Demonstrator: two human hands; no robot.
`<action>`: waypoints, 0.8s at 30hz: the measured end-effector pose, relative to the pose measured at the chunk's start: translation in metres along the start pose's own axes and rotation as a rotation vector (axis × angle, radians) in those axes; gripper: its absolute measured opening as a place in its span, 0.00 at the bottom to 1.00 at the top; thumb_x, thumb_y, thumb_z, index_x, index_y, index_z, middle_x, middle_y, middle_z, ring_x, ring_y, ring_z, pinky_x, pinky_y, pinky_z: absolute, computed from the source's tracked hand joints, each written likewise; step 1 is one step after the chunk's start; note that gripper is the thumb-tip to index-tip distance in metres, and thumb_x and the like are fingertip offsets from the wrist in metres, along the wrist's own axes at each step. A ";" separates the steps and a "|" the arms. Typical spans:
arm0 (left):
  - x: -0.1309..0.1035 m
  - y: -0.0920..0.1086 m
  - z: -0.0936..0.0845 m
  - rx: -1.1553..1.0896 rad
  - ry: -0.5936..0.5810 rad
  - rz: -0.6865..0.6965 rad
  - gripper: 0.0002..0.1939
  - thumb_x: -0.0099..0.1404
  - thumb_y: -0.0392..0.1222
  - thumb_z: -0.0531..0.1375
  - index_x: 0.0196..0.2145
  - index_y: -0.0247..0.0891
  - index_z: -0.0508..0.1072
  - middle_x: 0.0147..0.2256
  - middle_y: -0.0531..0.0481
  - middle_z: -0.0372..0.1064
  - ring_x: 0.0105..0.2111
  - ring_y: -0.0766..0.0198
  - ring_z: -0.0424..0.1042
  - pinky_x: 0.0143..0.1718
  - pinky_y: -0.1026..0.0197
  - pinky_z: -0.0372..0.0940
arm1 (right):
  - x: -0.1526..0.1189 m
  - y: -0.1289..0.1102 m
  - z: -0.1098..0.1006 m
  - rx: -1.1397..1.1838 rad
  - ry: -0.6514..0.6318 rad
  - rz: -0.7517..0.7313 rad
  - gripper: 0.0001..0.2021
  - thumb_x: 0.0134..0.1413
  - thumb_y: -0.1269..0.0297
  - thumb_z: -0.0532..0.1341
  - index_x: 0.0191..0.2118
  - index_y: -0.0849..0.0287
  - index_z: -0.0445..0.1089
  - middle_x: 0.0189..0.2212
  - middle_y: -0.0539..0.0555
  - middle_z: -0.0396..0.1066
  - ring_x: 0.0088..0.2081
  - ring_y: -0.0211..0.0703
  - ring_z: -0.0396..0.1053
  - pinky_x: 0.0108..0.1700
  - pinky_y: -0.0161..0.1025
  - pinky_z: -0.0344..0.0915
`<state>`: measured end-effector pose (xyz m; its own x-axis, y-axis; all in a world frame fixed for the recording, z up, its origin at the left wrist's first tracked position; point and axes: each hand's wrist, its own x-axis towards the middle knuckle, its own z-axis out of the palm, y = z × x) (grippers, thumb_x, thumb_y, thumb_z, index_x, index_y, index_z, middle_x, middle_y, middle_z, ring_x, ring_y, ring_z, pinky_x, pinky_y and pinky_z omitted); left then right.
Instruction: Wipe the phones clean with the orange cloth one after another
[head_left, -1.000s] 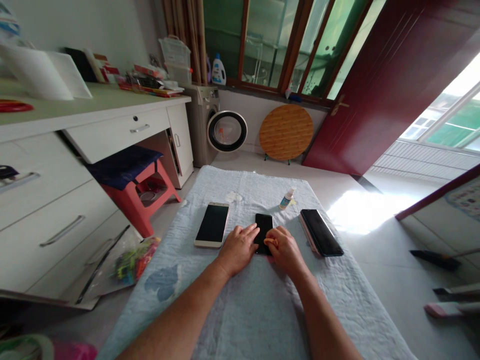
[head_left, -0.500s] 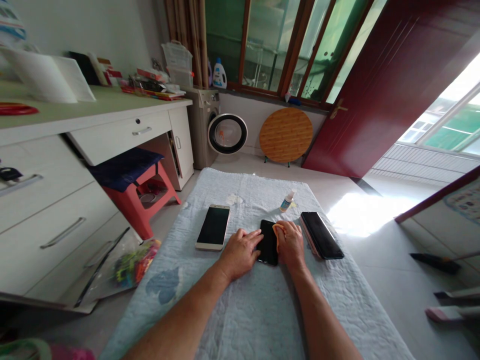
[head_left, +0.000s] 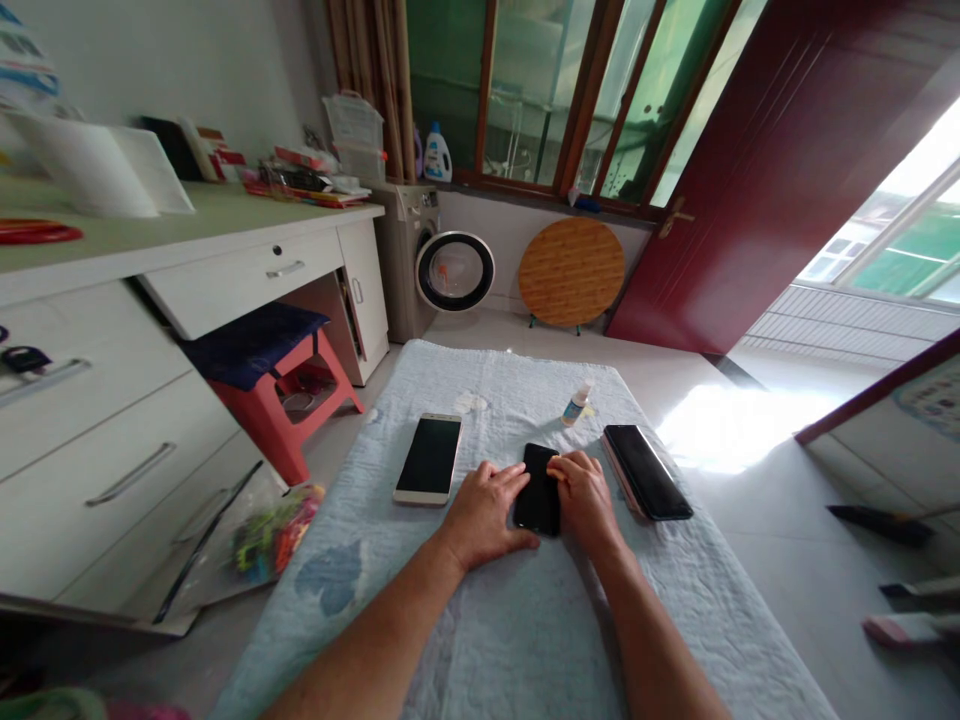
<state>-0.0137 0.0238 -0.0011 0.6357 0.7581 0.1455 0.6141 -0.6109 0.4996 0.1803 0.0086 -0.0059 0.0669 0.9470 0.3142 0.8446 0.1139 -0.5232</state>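
A black smartphone (head_left: 538,495) lies face up on a pale blue quilted cloth (head_left: 517,620). My left hand (head_left: 487,510) rests along its left side, fingers stretched and thumb spread below the lower edge. On the right edge of the phone, my right hand (head_left: 587,500) is closed on an orange cloth (head_left: 555,467), mostly hidden under the fingers. To the left lies a white-framed smartphone (head_left: 429,460) with a dark screen. On the right is another black smartphone (head_left: 646,472) with a pinkish side, perhaps a case. A small spray bottle (head_left: 577,405) stands beyond my right hand.
A white desk (head_left: 247,240) with drawers runs along the left, a red stool (head_left: 300,400) partly under it. Behind the cloth-covered surface are a washing machine (head_left: 409,260) with its door open and a round wooden tabletop (head_left: 571,270). A plastic bag (head_left: 247,545) sits at left.
My left thumb has moved from the phone's left edge to below its lower end. My right fingers have curled further over the orange cloth, so less of it shows.
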 end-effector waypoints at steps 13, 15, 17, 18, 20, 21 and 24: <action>0.001 0.004 0.001 0.046 0.064 0.016 0.37 0.49 0.58 0.70 0.53 0.38 0.71 0.58 0.42 0.65 0.54 0.47 0.63 0.55 0.47 0.60 | -0.004 0.005 -0.008 -0.022 0.131 0.195 0.14 0.57 0.61 0.53 0.37 0.59 0.74 0.35 0.56 0.73 0.35 0.43 0.69 0.38 0.37 0.60; 0.001 0.004 0.001 0.060 0.087 0.004 0.38 0.48 0.59 0.70 0.53 0.38 0.71 0.59 0.41 0.63 0.55 0.46 0.62 0.55 0.47 0.60 | -0.004 0.003 -0.009 -0.029 0.132 0.191 0.13 0.56 0.63 0.53 0.37 0.59 0.74 0.35 0.56 0.72 0.35 0.43 0.69 0.38 0.37 0.59; 0.001 0.005 0.001 0.068 0.094 0.002 0.38 0.47 0.59 0.70 0.52 0.38 0.71 0.58 0.42 0.64 0.55 0.46 0.62 0.55 0.47 0.60 | -0.005 0.001 -0.009 -0.022 0.134 0.179 0.13 0.55 0.65 0.52 0.36 0.59 0.74 0.35 0.55 0.72 0.34 0.42 0.68 0.38 0.36 0.59; 0.001 0.006 0.000 0.071 0.091 0.004 0.38 0.47 0.60 0.70 0.52 0.39 0.71 0.57 0.42 0.65 0.54 0.46 0.63 0.55 0.47 0.60 | -0.005 0.000 -0.009 -0.018 0.136 0.174 0.13 0.55 0.66 0.52 0.36 0.59 0.74 0.35 0.55 0.72 0.34 0.42 0.68 0.38 0.36 0.59; 0.002 0.008 -0.001 0.084 0.083 0.008 0.38 0.47 0.61 0.70 0.52 0.39 0.71 0.55 0.43 0.67 0.52 0.47 0.64 0.54 0.46 0.60 | -0.006 -0.002 -0.009 -0.021 0.130 0.161 0.12 0.55 0.67 0.52 0.35 0.59 0.73 0.34 0.55 0.71 0.34 0.41 0.67 0.38 0.36 0.59; 0.002 0.010 -0.002 0.095 0.084 0.008 0.38 0.47 0.61 0.70 0.52 0.38 0.71 0.54 0.43 0.68 0.52 0.47 0.65 0.53 0.46 0.60 | -0.007 -0.003 -0.008 -0.036 0.120 0.152 0.12 0.55 0.67 0.52 0.35 0.59 0.73 0.34 0.55 0.70 0.34 0.42 0.67 0.38 0.36 0.59; 0.003 0.015 -0.005 0.135 0.098 0.013 0.35 0.48 0.60 0.69 0.50 0.37 0.72 0.53 0.42 0.70 0.50 0.46 0.66 0.52 0.45 0.60 | -0.009 -0.004 -0.006 -0.127 0.078 0.126 0.10 0.53 0.67 0.55 0.36 0.58 0.73 0.35 0.56 0.69 0.35 0.44 0.66 0.40 0.37 0.59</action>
<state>-0.0053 0.0181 0.0105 0.5993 0.7645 0.2376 0.6674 -0.6410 0.3790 0.1793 -0.0022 -0.0016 0.2135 0.9247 0.3151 0.8866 -0.0479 -0.4600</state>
